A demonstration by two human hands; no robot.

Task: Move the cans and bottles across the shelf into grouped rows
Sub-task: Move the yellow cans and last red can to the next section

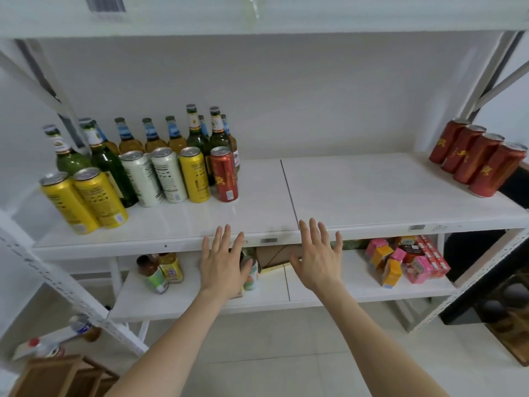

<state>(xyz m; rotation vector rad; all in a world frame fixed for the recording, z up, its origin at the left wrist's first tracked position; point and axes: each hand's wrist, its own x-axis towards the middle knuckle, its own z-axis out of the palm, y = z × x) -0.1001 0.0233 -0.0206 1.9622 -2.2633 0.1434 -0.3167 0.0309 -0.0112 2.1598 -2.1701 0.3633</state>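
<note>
Cans and bottles [169, 173] are all sitting on the middle shelf [372, 193], and most are crowding its left end. The green bottles [108, 164] and amber bottles [153, 138] are standing at the back. Yellow cans [86, 196], white cans [156, 176] and a lone red can [224, 174] are standing in front of them. A row of 4 red cans [478, 159] is sitting well apart at the far right end, with a wide bare stretch of shelf lying between the 2 groups.

Everything is standing upright, long axis vertical. The lean is looking like lens distortion.

Both hands are hovering just in front of the shelf's front edge, palms down. Left hand [221, 263] is showing fingers straight and slightly spread, holding nothing. Right hand [317, 260] is doing the same, fingers spread wider, also holding nothing. Neither is touching a can.

Key relation: the lone red can is lying straight ahead of the left fingertips, near them, at the cluster's right edge. The left hand is sitting nearer it than the right. The matching red row is lying far off to the right, so I'm reading this can as the likely next pick, travelling rightward across the gap.

Risk: I'm judging the neighbouring yellow can just beside it likely to tip during a side grab.

Lower shelf [329, 290] is holding cartons [400, 262] and small jars, not part of this.
</note>
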